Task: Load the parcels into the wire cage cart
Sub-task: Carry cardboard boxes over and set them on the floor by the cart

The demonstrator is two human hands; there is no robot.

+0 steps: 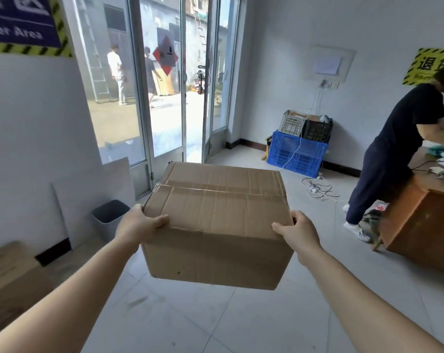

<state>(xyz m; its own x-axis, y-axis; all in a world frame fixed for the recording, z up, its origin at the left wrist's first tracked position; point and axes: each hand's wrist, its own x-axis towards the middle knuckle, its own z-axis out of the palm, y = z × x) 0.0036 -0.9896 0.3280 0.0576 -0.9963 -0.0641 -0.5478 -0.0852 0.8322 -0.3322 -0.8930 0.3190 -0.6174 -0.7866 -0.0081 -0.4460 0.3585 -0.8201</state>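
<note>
Mid-carry, by the look of it: a closed cardboard box [215,217] held level above the tiled floor [215,314], in front of the glass door [165,98]. Clamped from both sides: left hand [139,225] on the near left top corner, thumb laid along the top edge, other fingers hidden down the side; right hand [298,231] on the near right top corner, thumb on top, fingers curled round the side wall. Hands well apart, the box's full width between them. No wire cage cart anywhere in view, so this parcel not yet loaded. Next, probably: turning to find the cart, then setting the box down flat inside, with an even grip given the creased near flap. More cardboard boxes [9,276] on the floor at lower left. No label or print showing on the held box. Upper left, a blue sign [19,21] with a yellow-and-black striped border, readable only as "…er Area". On the right wall, a yellow sign [429,66], partly cut off beside a person [394,154] bent over a desk [424,225]: the character "退" and a word beginning "Retur".
</note>
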